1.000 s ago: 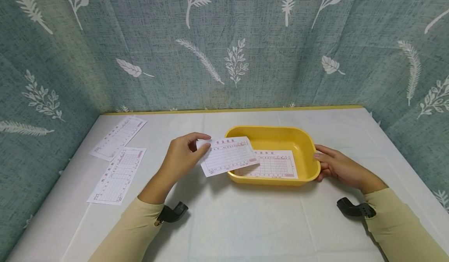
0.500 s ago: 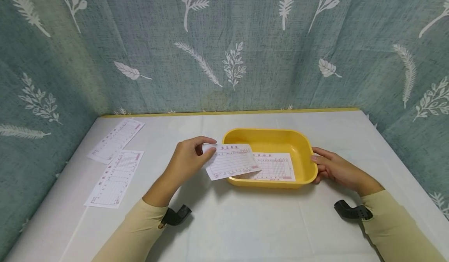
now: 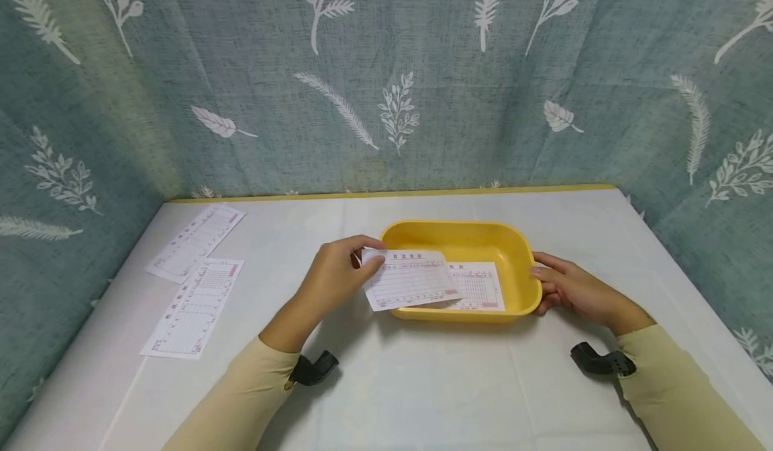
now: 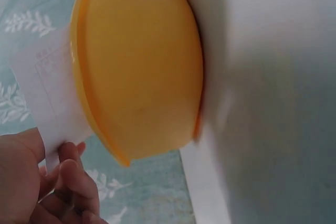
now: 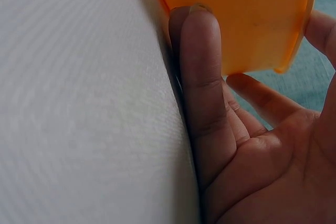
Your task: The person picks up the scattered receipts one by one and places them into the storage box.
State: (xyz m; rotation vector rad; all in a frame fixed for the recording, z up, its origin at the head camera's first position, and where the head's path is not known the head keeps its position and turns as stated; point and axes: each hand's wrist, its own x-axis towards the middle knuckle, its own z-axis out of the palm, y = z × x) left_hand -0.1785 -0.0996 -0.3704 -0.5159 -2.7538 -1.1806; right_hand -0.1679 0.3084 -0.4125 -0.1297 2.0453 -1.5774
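My left hand (image 3: 338, 270) pinches a printed receipt slip (image 3: 410, 283) by its left edge, between thumb and fingers. The slip slants over the left part of a yellow plastic tub (image 3: 519, 256). In the left wrist view the held slip (image 4: 52, 87) reaches over the tub's rim (image 4: 79, 72). A second receipt slip (image 3: 483, 288) lies inside the tub, partly covered by the held one. At the tub's right end, my right hand (image 3: 574, 290) grips the wall, its thumb at the rim. The right wrist view shows fingers (image 5: 202, 61) low against the tub's outside.
Two more receipt slips, an upper one (image 3: 196, 243) and a lower one (image 3: 193, 309), lie at the table's left, their edges meeting. A leaf-patterned blue-green cloth (image 3: 338, 102) stands behind the white table (image 3: 423, 384) and along both sides.
My left hand has moved a little to the right, carrying the slip farther over the tub and covering more of the slip inside. The right hand keeps its hold on the tub.
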